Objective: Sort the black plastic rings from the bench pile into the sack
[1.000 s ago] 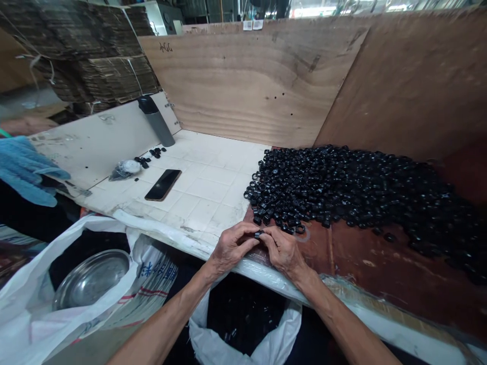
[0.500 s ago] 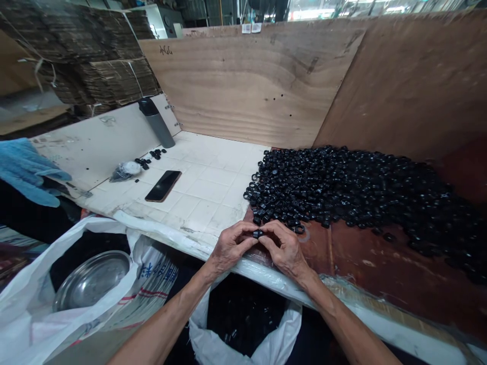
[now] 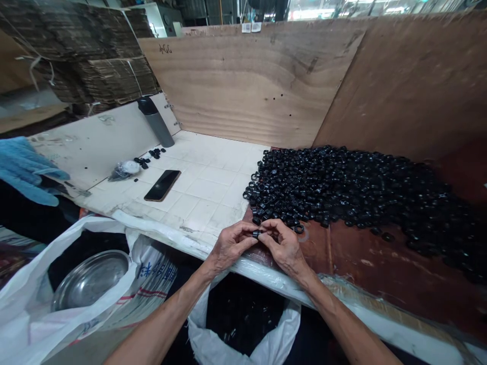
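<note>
Between my two hands, over the table's near edge, is a small black ring-shaped plastic part (image 3: 256, 234). My left hand (image 3: 232, 244) pinches it from the left with thumb and fingertips. From the other side my right hand (image 3: 283, 247) closes its thumb and fingers on the part's right end, partly hiding it. Just beyond the fingers begins a large heap of similar black parts (image 3: 335, 187), spread to the right. Below my wrists a white sack (image 3: 279, 350) hangs open, with black parts in its dark inside.
A phone (image 3: 163, 185) lies on the white tabletop (image 3: 207, 175). Behind it stand a grey bottle (image 3: 160, 124), a small plastic bag (image 3: 124, 171) and loose black pieces. Plywood boards (image 3: 251, 86) wall the back. At left, another white sack (image 3: 30, 299) holds a metal bowl (image 3: 91, 279); a blue glove (image 3: 28, 170) is nearby.
My right fingers have shifted slightly on the small black part, which shows a little less than before. Both hands stay in the same place.
</note>
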Action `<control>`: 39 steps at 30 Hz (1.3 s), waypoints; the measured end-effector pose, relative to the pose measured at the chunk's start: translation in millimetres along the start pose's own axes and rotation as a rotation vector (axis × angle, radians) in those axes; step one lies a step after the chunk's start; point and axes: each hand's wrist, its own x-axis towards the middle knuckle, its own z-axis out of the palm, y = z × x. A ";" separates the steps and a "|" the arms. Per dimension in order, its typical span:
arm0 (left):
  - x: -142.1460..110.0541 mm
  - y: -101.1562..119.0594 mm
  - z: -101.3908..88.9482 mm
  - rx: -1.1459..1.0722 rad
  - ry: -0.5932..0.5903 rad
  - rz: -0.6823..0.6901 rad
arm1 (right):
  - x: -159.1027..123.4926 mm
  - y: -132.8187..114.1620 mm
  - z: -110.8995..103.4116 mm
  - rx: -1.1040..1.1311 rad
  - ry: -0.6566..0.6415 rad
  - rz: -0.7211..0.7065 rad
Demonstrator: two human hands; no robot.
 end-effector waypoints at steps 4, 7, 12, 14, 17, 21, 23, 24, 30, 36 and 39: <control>0.2 -6.2 -0.8 -0.113 -0.022 -0.117 | -1.4 2.5 0.5 -0.104 -0.030 -0.173; 1.6 -6.9 -1.4 -0.186 -0.028 -0.212 | -1.9 2.3 -0.3 -0.131 -0.029 -0.298; 2.4 -1.5 -0.6 -0.127 -0.022 -0.132 | -3.0 4.2 0.3 -0.189 0.014 -0.240; 1.9 -0.2 -0.1 -0.048 -0.022 -0.045 | -2.9 5.8 1.7 -0.221 0.045 -0.217; 1.4 -0.3 0.3 0.077 -0.019 0.079 | -2.5 7.7 3.9 -0.263 0.055 -0.224; 0.9 -2.7 1.1 0.125 -0.010 0.131 | -2.9 4.8 2.9 -0.286 0.024 -0.232; 0.5 -3.7 1.6 0.082 0.012 0.090 | -3.6 1.7 1.0 -0.262 -0.020 -0.229; 0.2 -3.9 1.7 0.056 0.024 0.067 | -3.8 0.5 0.0 -0.248 -0.038 -0.231; 0.6 -3.9 0.6 0.107 0.014 0.125 | -2.4 -0.5 -0.8 -0.241 -0.059 -0.181; 0.5 -5.8 0.4 0.191 -0.003 0.212 | -2.4 -0.9 -0.3 -0.361 -0.100 -0.094; -0.1 -3.7 0.4 0.162 -0.003 0.182 | -3.3 -0.4 -1.4 -0.322 -0.063 -0.124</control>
